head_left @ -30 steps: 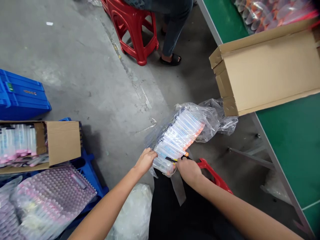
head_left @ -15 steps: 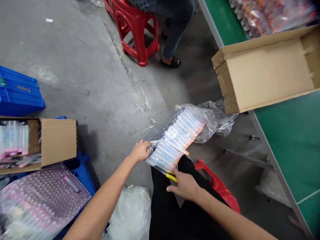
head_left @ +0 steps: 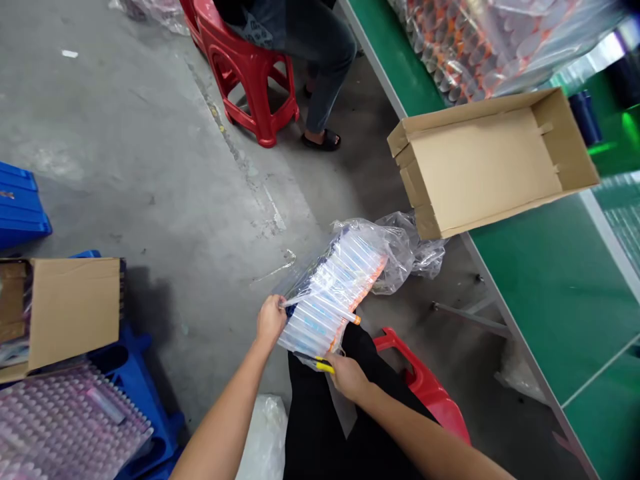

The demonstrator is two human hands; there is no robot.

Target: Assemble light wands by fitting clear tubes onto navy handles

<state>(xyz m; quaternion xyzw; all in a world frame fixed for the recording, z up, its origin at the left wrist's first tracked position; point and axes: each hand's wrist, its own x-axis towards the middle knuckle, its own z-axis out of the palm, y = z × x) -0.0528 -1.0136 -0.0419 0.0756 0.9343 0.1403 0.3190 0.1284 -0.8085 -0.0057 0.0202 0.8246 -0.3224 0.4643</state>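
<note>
On my lap lies a clear plastic bag [head_left: 395,267] packed with rows of clear tubes [head_left: 320,293] that have orange ends. My left hand [head_left: 271,321] is closed on the bag's edge at its left side. One loose-looking tube with an orange end [head_left: 356,320] slants across the top of the pack. In my right hand [head_left: 347,377], at the bag's near corner, is a slim yellow-and-black tool [head_left: 324,366]; its exact kind is hard to make out. The tool's dark front part lies along the near side of the bag.
An open cardboard box [head_left: 480,173] overhangs the green table [head_left: 530,267] edge at right, near bagged orange-ended tubes [head_left: 450,53]. At left are a cardboard carton [head_left: 75,310], a blue pallet [head_left: 133,373] and a pink-tinted tube pack [head_left: 65,427]. Someone sits on a red stool [head_left: 255,87] ahead.
The view has shifted right, so more of the green table shows. My left hand still grips the bag edge; my right hand, with the tool, stays at the near corner, its fingers more closed.
</note>
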